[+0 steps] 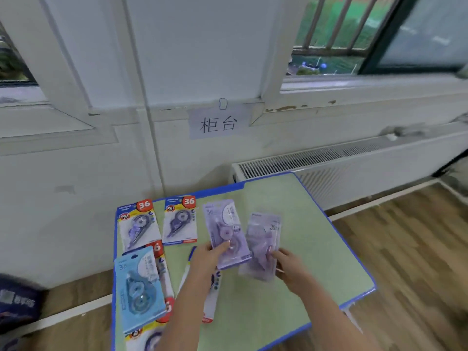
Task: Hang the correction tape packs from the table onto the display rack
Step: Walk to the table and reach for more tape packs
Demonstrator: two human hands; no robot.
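Two purple packs, long axes running away from the body, lie right of the blue pack (138, 287) on the table (316, 236). Left hand (206, 257) pinches one purple pack (225, 231); right hand (288, 267) seemingly grips the blurred other (263, 239). No rack visible.

A paper sign (218, 122) (two handwritten characters) hangs on the white wall (76, 186), a white radiator (354, 163) beneath the window (379, 34).

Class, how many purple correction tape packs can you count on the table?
2: one purple card-backed correction tape pack held in the left hand, one paler purple pack by the right hand. Others may be hidden.
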